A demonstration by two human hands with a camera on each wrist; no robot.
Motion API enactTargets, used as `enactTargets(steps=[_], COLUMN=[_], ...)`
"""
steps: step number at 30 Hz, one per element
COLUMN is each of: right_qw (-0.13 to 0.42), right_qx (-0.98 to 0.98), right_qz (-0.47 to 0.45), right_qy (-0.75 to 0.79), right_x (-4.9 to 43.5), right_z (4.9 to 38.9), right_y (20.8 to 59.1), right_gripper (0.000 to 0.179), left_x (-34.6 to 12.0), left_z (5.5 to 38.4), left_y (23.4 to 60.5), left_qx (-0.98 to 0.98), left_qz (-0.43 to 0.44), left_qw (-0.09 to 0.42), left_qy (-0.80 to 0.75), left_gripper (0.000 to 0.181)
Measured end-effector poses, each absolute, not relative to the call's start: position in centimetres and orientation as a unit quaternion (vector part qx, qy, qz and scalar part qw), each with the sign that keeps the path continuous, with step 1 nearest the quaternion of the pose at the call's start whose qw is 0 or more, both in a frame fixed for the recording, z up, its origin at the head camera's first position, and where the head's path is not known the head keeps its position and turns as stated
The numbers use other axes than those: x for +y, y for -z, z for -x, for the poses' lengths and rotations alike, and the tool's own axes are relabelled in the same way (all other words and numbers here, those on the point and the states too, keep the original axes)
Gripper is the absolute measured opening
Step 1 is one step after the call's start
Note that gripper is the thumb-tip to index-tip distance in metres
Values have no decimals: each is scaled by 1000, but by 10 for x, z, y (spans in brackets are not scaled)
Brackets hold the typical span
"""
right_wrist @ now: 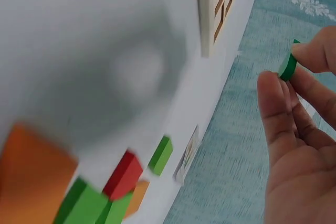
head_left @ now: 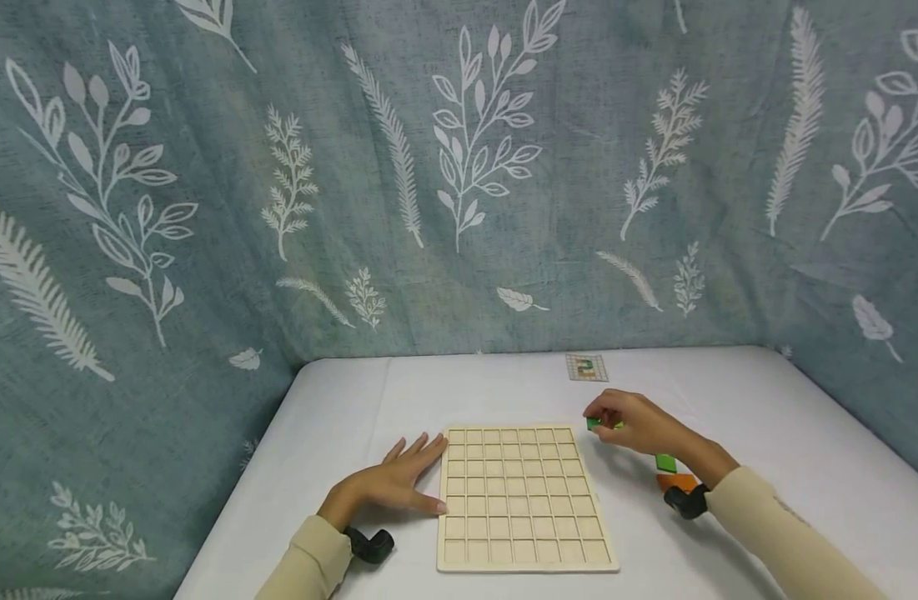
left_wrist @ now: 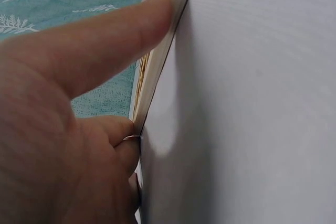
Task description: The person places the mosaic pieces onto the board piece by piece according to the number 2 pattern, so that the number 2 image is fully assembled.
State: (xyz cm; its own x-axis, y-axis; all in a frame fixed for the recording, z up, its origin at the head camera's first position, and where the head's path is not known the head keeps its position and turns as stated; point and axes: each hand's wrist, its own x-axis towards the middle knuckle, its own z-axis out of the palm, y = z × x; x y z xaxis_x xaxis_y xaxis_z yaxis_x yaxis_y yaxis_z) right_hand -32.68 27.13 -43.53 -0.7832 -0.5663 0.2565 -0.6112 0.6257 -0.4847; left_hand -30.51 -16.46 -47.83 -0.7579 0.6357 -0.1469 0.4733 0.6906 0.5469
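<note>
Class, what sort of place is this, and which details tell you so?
Probably a screened-off tabletop workspace, though the wider room is hidden: a leaf-print curtain hangs behind and beside a white table, which holds a gridded board and coloured pieces.

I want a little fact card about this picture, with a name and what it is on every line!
Board: pale, with a grid of cells
Left hand: fingers spread, touching the board's left edge
Right hand: pinches a dark green piece
Loose pieces: orange piece, red piece, light green piece and more, right of the board
Card: small, patterned, near the table's far edge
Table: white
Curtain: blue-green, white leaf prints
</note>
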Motion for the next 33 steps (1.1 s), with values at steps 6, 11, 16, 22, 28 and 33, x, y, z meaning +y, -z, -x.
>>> enactTargets(steps=[6,11,16,22,28,33], right_qw=[28,4,-4,0,-11,-11], right_qx=[-886,-878,-874,-882,-885,-883], right_qz=[-348,-352,-353,-339,-335,-334], right_qy=[-306,-325,-335,-326,-323,-329], right_x=[254,240,228,217,206,197], right_z=[329,328,327,324,323,324], right_y=[438,437,437,437,439,444], right_gripper=[22,25,26,25,25,25], left_x=[-165,-164,-164,-165,-167,-167], left_z=[306,305,305,305,304,305], left_y=[479,477,478,479,479,479], left_qx=[905,903,905,906,906,907], left_qz=[-307,-306,-304,-303,-308,-315], left_qw=[164,167,165,165,160,158], left_qy=[-246,-250,-246,-245,-241,-232], left_gripper=[110,110,111,111,109,108])
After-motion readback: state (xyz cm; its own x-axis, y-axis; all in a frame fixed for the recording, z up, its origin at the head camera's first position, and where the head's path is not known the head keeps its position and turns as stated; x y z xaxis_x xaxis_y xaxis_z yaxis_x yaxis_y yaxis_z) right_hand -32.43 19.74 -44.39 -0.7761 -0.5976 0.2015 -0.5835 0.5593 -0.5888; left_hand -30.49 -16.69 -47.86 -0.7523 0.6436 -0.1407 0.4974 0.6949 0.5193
